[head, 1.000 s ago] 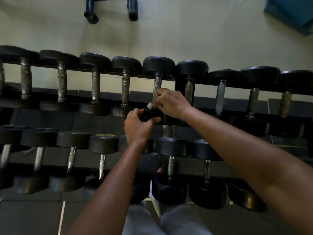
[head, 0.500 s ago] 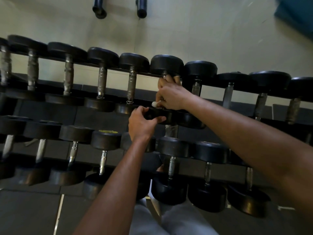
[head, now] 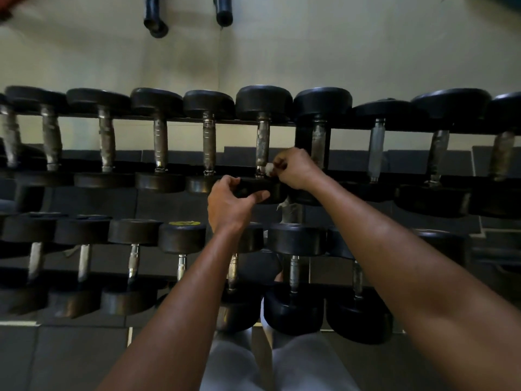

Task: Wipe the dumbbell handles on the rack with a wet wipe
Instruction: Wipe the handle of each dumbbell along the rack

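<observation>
Head view: both hands at one dumbbell [head: 262,142] on the rack's [head: 180,121] upper row.
Right hand [head: 296,170] fingers pinch a small white wet wipe [head: 269,168] against the handle's near end; left hand [head: 228,206] fingers curl around its near black head.

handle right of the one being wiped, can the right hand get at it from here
Probably yes. The right hand, pinching the wet wipe, sits just in front of that handle, and nothing lies between them.
</observation>
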`<state>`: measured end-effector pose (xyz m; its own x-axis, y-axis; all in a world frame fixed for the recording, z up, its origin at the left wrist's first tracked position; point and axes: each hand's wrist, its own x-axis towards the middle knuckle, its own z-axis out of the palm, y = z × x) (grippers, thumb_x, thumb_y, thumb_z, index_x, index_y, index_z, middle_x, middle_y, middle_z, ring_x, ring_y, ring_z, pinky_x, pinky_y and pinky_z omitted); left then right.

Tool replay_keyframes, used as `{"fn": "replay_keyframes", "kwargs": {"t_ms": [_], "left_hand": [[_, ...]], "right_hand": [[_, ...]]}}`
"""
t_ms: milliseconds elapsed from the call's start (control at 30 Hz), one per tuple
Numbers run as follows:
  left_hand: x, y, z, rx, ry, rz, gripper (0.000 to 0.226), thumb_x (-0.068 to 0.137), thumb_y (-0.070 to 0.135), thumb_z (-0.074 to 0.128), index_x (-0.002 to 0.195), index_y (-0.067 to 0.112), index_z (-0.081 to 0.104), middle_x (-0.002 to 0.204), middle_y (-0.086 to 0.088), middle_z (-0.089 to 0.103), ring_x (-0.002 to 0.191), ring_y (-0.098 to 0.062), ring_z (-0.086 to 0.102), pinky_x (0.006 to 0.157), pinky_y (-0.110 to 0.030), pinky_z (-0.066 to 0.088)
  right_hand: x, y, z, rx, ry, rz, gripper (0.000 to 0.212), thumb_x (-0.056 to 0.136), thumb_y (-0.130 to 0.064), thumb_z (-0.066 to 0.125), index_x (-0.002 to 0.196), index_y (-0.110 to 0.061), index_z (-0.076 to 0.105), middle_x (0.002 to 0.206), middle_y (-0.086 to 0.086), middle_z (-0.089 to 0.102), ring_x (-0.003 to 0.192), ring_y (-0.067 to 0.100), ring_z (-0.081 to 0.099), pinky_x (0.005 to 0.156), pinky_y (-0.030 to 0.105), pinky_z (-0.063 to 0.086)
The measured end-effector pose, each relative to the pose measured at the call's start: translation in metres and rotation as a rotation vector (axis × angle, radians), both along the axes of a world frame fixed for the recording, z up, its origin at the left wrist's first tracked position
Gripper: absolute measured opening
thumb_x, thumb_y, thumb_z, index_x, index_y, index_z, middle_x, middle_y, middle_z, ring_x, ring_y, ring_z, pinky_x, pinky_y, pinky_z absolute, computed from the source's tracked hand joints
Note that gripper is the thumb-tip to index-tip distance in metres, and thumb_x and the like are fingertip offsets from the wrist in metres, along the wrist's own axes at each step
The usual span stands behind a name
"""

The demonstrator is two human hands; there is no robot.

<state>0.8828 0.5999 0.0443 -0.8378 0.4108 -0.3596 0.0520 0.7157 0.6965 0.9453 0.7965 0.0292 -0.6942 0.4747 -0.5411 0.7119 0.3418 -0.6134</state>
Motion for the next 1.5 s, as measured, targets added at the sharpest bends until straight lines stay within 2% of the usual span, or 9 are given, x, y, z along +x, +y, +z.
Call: {"fn": "replay_keyframes", "kwargs": {"t_ms": [100, 200, 400, 633, 800, 967, 1100, 1267, 1500], "left_hand": [[-0.003, 0.000, -0.001, -0.007, 0.008, -0.016, 0.063, 0.065, 0.059, 0.096, 0.111, 0.026, 0.070, 0.111, 0.009, 0.072, 0.100, -0.008, 0.068, 0.075, -0.022, 0.053], [-0.005, 0.000, -0.001, -0.012, 0.001, -0.013, 0.063, 0.064, 0.060, 0.097, 0.109, 0.025, 0.070, 0.109, 0.008, 0.072, 0.098, -0.008, 0.069, 0.076, -0.027, 0.056], [-0.006, -0.002, -0.001, 0.016, -0.011, -0.029, 0.062, 0.067, 0.059, 0.096, 0.111, 0.026, 0.069, 0.112, 0.009, 0.070, 0.097, -0.001, 0.064, 0.070, -0.015, 0.046], [-0.006, -0.005, -0.004, 0.026, 0.003, -0.028, 0.068, 0.067, 0.064, 0.093, 0.116, 0.025, 0.067, 0.115, 0.009, 0.066, 0.102, -0.008, 0.063, 0.069, -0.017, 0.043], [-0.005, -0.006, -0.007, 0.048, -0.001, -0.013, 0.066, 0.066, 0.065, 0.093, 0.113, 0.027, 0.067, 0.115, 0.010, 0.064, 0.101, -0.007, 0.061, 0.072, -0.020, 0.046], [-0.005, -0.006, -0.006, 0.052, -0.010, -0.003, 0.064, 0.067, 0.063, 0.094, 0.113, 0.027, 0.066, 0.115, 0.012, 0.062, 0.101, -0.007, 0.060, 0.069, -0.017, 0.043], [-0.005, -0.006, -0.004, 0.040, -0.013, 0.022, 0.065, 0.065, 0.063, 0.096, 0.111, 0.027, 0.067, 0.113, 0.012, 0.062, 0.100, -0.009, 0.060, 0.076, -0.029, 0.052], [-0.005, -0.006, 0.000, 0.046, -0.029, 0.017, 0.067, 0.065, 0.064, 0.095, 0.112, 0.026, 0.066, 0.115, 0.012, 0.062, 0.100, -0.009, 0.061, 0.073, -0.028, 0.050], [-0.006, -0.005, 0.007, 0.015, -0.051, 0.022, 0.067, 0.064, 0.065, 0.095, 0.112, 0.028, 0.066, 0.113, 0.015, 0.060, 0.096, -0.006, 0.058, 0.063, -0.021, 0.042]], "right_hand": [[-0.003, -0.002, -0.002, 0.058, -0.029, 0.013, 0.007, 0.098, -0.025, 0.076, 0.095, -0.026, 0.070, 0.094, -0.003, 0.067, 0.089, 0.012, 0.066, 0.073, 0.029, 0.054], [0.003, -0.002, -0.003, 0.038, 0.063, -0.030, 0.004, 0.098, -0.030, 0.077, 0.101, -0.029, 0.074, 0.098, -0.007, 0.070, 0.093, 0.010, 0.067, 0.078, 0.031, 0.056], [0.003, -0.003, 0.001, 0.169, 0.191, 0.037, 0.016, 0.093, -0.038, 0.081, 0.107, -0.030, 0.078, 0.102, -0.011, 0.062, 0.091, 0.003, 0.058, 0.072, 0.023, 0.042], [-0.002, -0.008, 0.010, 0.334, 0.182, 0.227, 0.022, 0.097, -0.041, 0.076, 0.116, -0.029, 0.079, 0.109, -0.008, 0.077, 0.095, 0.010, 0.067, 0.083, 0.031, 0.056], [-0.013, -0.009, 0.006, 0.465, 0.233, 0.280, 0.027, 0.100, -0.049, 0.070, 0.113, -0.028, 0.081, 0.097, -0.005, 0.079, 0.082, 0.013, 0.069, 0.073, 0.032, 0.055], [-0.043, 0.001, 0.013, 0.636, 0.337, 0.109, 0.030, 0.104, -0.049, 0.063, 0.102, -0.025, 0.081, 0.078, -0.004, 0.074, 0.067, 0.014, 0.066, 0.058, 0.024, 0.038], [-0.061, 0.012, 0.018, 0.803, 0.310, 0.020, 0.029, 0.105, -0.047, 0.061, 0.095, -0.028, 0.081, 0.073, -0.006, 0.074, 0.062, 0.015, 0.063, 0.054, 0.024, 0.027], [-0.064, 0.009, 0.020, 0.799, 0.268, 0.110, 0.029, 0.105, -0.042, 0.062, 0.087, -0.025, 0.076, 0.069, -0.004, 0.067, 0.060, 0.020, 0.058, 0.062, 0.027, 0.034], [-0.087, 0.005, 0.019, 0.811, 0.127, 0.195, 0.032, 0.107, -0.040, 0.055, 0.091, -0.023, 0.077, 0.079, 0.004, 0.074, 0.073, 0.029, 0.072, 0.068, 0.036, 0.055]]}}
